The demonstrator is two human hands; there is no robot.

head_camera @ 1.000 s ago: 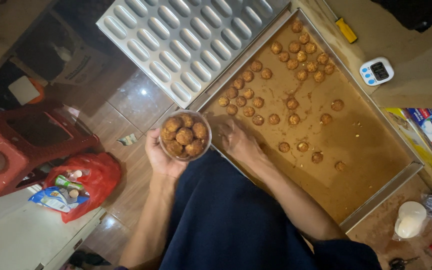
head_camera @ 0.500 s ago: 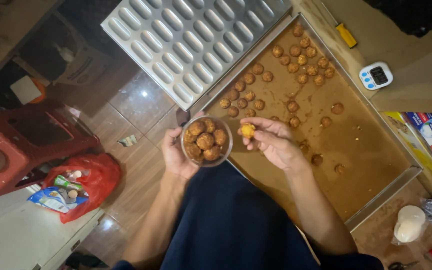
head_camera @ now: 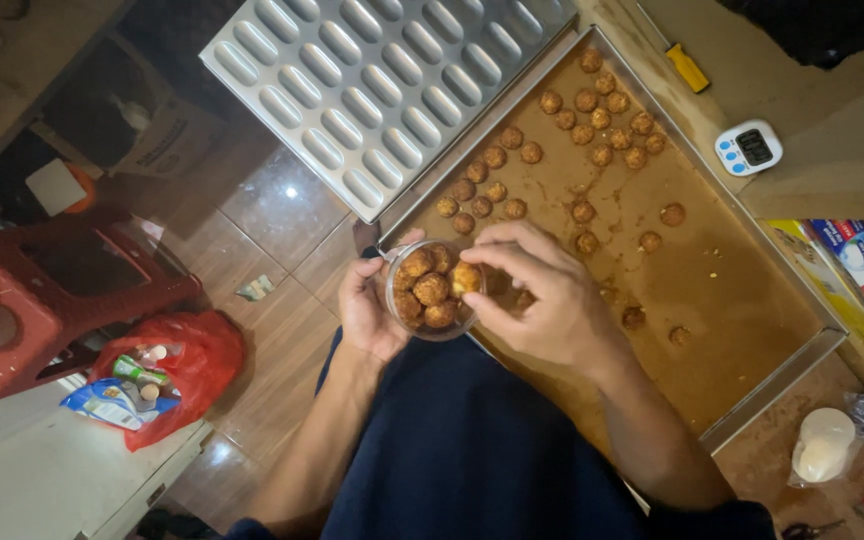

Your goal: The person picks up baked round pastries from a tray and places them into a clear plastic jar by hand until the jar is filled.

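My left hand grips a small clear round jar filled with several brown cookie balls, held over my lap at the near-left corner of a large metal baking tray. My right hand reaches over the jar's right side and pinches one golden cookie ball at the jar's mouth. Several more cookie balls lie scattered on the brown paper lining the tray, most toward its far end.
A silver moulded baking pan lies on the floor left of the tray. A white digital timer and a yellow-handled tool sit beyond the tray. A red stool and a red bag are at the left.
My right hand picked a cookie ball off the tray, carried it left and now sets it into the jar. The jar has shifted right, toward the tray's corner.
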